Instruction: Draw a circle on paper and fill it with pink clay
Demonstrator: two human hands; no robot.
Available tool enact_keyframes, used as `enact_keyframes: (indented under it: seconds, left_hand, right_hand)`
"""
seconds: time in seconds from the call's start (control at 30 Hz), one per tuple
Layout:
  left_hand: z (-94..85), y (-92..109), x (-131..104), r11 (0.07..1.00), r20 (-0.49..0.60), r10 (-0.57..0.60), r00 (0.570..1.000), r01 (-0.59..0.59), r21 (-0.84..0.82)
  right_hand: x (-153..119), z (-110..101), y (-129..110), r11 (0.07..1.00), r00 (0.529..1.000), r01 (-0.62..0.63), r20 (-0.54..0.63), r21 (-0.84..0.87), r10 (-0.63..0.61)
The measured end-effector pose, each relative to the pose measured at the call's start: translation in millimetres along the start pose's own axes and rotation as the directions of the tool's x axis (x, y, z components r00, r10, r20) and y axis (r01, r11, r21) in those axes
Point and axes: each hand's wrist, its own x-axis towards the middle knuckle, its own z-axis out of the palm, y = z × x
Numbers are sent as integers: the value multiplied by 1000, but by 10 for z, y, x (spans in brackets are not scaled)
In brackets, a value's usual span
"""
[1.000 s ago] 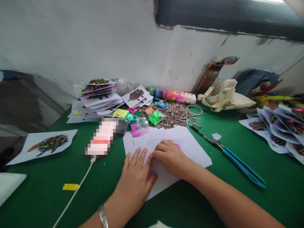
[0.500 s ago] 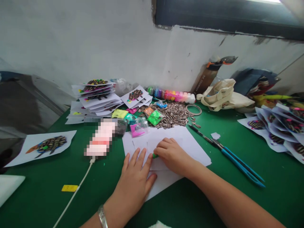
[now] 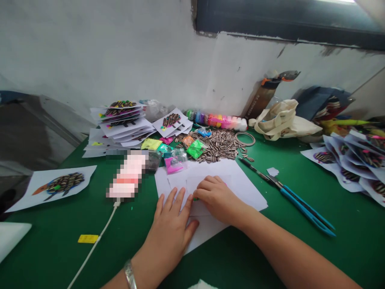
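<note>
My left hand (image 3: 173, 224) lies flat with its fingers spread on white paper sheets (image 3: 243, 190). Just right of its index fingertip, my right hand (image 3: 218, 198) is closed over a small piece of green clay (image 3: 195, 198), which mostly hides under the fingertips. Behind the hands, a packet of pink clay (image 3: 173, 164) rests on the sheets' back edge. A green clay packet (image 3: 195, 149) lies beside a heap of striped sunflower seeds (image 3: 222, 146).
Blue tweezers (image 3: 306, 208) and a craft knife (image 3: 252, 168) lie at the right. Stacked seed pictures (image 3: 126, 130) stand back left, more (image 3: 355, 160) at far right. A white cable (image 3: 102, 235) crosses the left side. A tape ring (image 3: 245, 139) lies behind.
My right hand has shifted very slightly, its fingers curling lower over the green clay. My left hand stays in place.
</note>
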Motion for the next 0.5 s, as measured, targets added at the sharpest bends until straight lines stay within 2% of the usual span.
enact_keyframes:
  seconds: [0.5]
  left_hand:
    - [10,1,-1,1000,-1,-11,1000,11,-10]
  right_hand:
    - [16,-11,-14,1000,1000,-2,-10,-22,1]
